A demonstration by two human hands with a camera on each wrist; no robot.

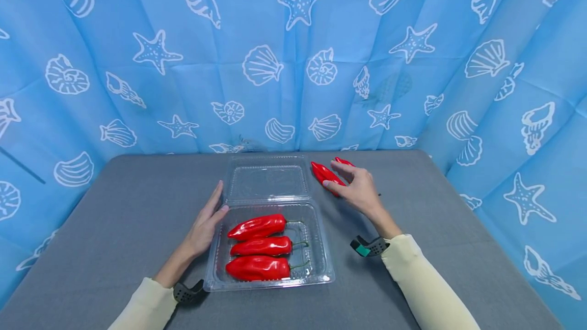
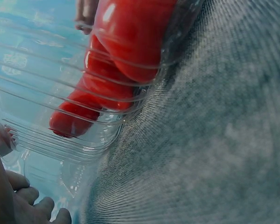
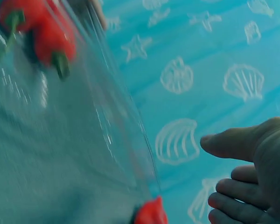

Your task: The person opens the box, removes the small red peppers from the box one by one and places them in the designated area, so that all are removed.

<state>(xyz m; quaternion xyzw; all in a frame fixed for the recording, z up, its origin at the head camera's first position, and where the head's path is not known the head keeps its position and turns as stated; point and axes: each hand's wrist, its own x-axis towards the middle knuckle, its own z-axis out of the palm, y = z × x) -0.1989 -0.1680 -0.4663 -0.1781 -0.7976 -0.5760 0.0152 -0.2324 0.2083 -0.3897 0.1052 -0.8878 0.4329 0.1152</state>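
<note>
A clear plastic clamshell box (image 1: pixel 323 248) lies unfolded on the table, its lid (image 1: pixel 268 182) laid back toward the curtain. Three red peppers (image 1: pixel 259 268) with green stems sit side by side in its base. My left hand (image 1: pixel 202 230) rests against the box's left side near the hinge, fingers extended and thumb at the rim. To the right of the lid, my right hand (image 1: pixel 359 190) hovers over a loose red pepper (image 1: pixel 323 173), thumb and fingers spread apart. Another red pepper (image 1: pixel 345 161) lies just behind, partly hidden by that hand. The right wrist view shows its palm with nothing held.
A grey cloth covers the table (image 1: pixel 114 228). Behind the far edge and along both sides hangs a blue curtain (image 1: pixel 298 90) printed with white shells and starfish. Dark bands (image 1: pixel 370 246) sit at both wrists.
</note>
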